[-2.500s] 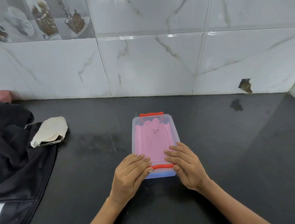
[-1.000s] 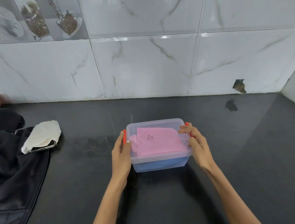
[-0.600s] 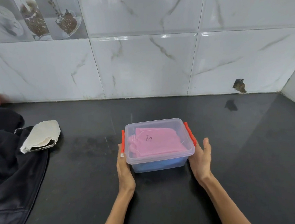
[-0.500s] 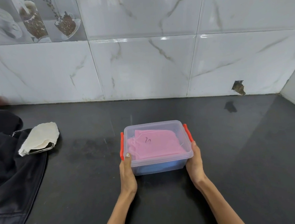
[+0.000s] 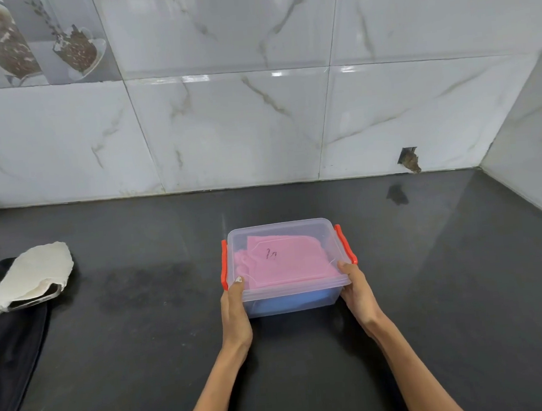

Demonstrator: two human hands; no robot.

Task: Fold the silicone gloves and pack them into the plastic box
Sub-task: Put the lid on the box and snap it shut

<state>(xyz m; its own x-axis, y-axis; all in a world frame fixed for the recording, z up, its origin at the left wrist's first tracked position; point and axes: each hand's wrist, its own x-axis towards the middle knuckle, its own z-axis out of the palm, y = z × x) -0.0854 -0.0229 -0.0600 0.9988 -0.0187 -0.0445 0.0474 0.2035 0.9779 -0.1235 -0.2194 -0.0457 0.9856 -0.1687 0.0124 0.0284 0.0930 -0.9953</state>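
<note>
Plastic box lying long axis left-right, sitting between both hands. Left hand and right hand gripping near corners, thumbs on lid; 2 hands equally near.

plastic box: 1
orange clips: 2
hands: 2
pink glove: 1
phone: 1

bare counter right of box, black cloth far left
</note>
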